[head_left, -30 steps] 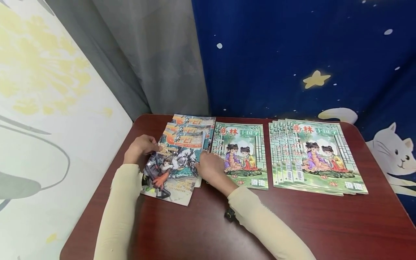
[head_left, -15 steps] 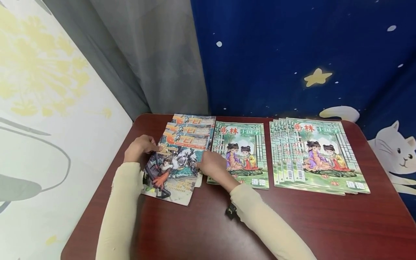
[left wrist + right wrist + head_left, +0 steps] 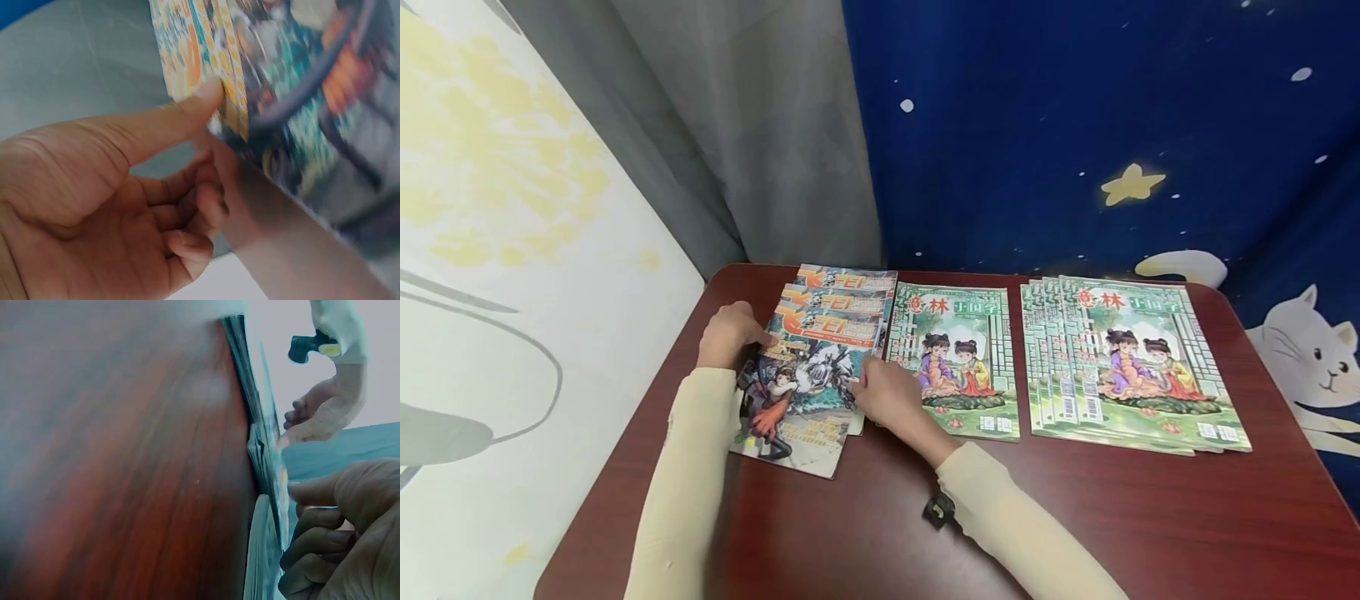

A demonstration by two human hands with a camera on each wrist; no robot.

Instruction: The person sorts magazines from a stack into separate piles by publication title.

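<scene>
In the head view my left hand (image 3: pixel 730 335) holds the left edge of the top comic magazine (image 3: pixel 808 400), which shows a figure in red and orange lettering. Its thumb (image 3: pixel 203 97) lies on the cover in the left wrist view, the other fingers curled near the edge. My right hand (image 3: pixel 887 392) grips the opposite edge between thumb and curled fingers; the right wrist view shows that hand (image 3: pixel 350 531) close against the stack's side. Beneath, matching magazines (image 3: pixel 842 279) stick out in steps toward the back.
Right of the stack lie green magazines (image 3: pixel 966 358) with two seated children on the cover. Farther right several more copies (image 3: pixel 1150 367) are fanned out. All rest on a dark red table (image 3: pixel 865 533), with a curtain (image 3: pixel 1000 125) behind and a pale wall (image 3: pixel 512 333) at left.
The top magazine's upper right corner has shifted slightly to the right over the stack. My left hand has moved a little up and right along the edge; the right hand has barely moved.
</scene>
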